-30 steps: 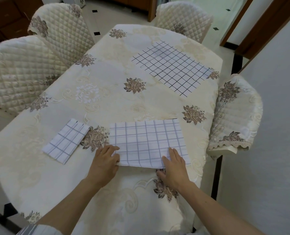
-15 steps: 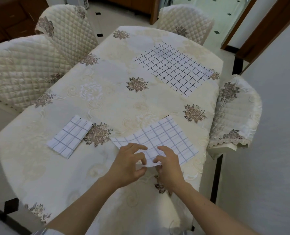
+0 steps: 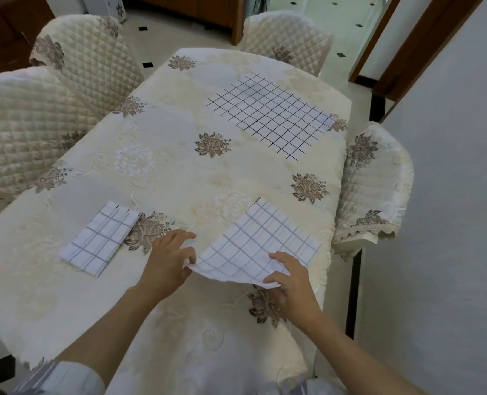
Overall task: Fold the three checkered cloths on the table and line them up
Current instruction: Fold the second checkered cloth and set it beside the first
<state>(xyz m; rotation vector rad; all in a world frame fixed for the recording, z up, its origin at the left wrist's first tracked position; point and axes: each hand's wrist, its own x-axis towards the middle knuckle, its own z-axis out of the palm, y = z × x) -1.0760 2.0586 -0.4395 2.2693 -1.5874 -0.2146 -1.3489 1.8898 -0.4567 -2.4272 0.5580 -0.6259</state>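
Cream tablecloth [image 3: 162, 155]: it covers the whole table in front of you, woven with pale swirls and scattered brown flower motifs, and all three checkered cloths lie on it.
Your left hand [image 3: 169, 259]: it pinches the near left corner of the half-folded cloth between thumb and forefinger, with the other fingers spread loosely above the tablecloth.
Your right hand [image 3: 290, 276]: it grips the near right corner of the same cloth, fingers laid over the top and the thumb tucked beneath, so the hand is closed on the fabric.
Half-folded cloth [image 3: 260, 245]: white with a faint blue-grey check, turned at an angle near the table's near right edge; its near edge is lifted and sags between your two hands, while the far part rests on the tablecloth.
Folded cloth [image 3: 99, 238]: a small narrow rectangle with the same faint check, lying flat to the left of your left hand, apart from it, with one end just beside a brown flower motif.
Unfolded cloth [image 3: 270, 115]: white with a darker, finer grid, spread flat and turned diagonally at the far right of the table, well apart from the other two.
Chairs: two quilted cream chair backs [image 3: 37, 115] stand along the left side, one [image 3: 286, 38] at the far end, and one covered seat [image 3: 374, 183] on the right.
Sleeve [image 3: 57, 379]: striped fabric shows on your left arm at the bottom edge.
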